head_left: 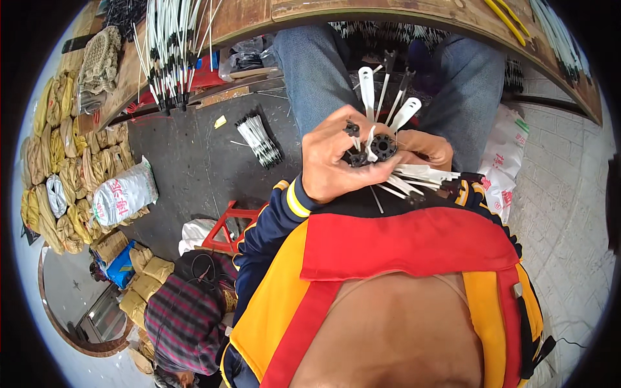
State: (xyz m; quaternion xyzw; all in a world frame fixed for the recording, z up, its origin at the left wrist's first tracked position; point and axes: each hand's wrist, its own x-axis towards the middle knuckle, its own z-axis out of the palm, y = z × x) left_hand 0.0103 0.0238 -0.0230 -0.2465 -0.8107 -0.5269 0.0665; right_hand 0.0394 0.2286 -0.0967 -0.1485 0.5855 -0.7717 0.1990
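Note:
In front of my chest, both hands are closed round a cluster of white ribs with black ends. My left hand (330,155) curls its fingers and thumb about a notched black hub (383,147) and smaller black pieces. Pressed close beside it, my right hand (427,147) grips the same cluster from the other side, its fingertips partly hidden. Two flat white strips (367,94) with slotted ends stick up between the hands, among thin rods with black forked tips. More white ribs (424,173) fan out to the right below my right hand.
A wooden bench (246,19) crosses the far side, bearing a bundle of white rods (171,45) and yellow-handled pliers (508,19). Another rod bundle (259,140) lies on the dark floor. Wrapped packages (65,161), a red stool (229,226) and a person in a checked top (187,317) are at left.

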